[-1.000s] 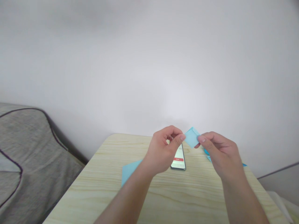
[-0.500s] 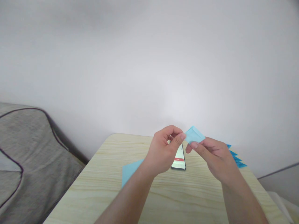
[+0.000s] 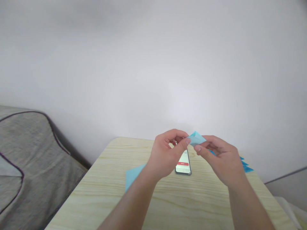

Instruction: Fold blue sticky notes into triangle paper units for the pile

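Observation:
A small piece of folded light-blue paper (image 3: 196, 138) is held up above the far part of the table, between both hands. My left hand (image 3: 168, 153) pinches its left corner between thumb and forefinger. From the right, my right hand (image 3: 220, 158) grips its lower right side with thumb and fingers. Below the paper lies a phone (image 3: 183, 167) with a lit screen and a red bar, partly covered by my left hand. Under my left forearm, a flat light-blue sheet (image 3: 132, 176) shows only in part.
Several darker blue folded paper pieces (image 3: 246, 166) lie at the right, partly behind my right hand. The pale wood-grain table (image 3: 187, 204) meets a white wall (image 3: 148, 70). Grey fabric with dark piping (image 3: 33, 153) stands to the left.
The folded paper has tilted and looks narrower, with a fold now showing at its top. My right hand has shifted slightly and its fingers have moved on the paper; my left hand has barely moved.

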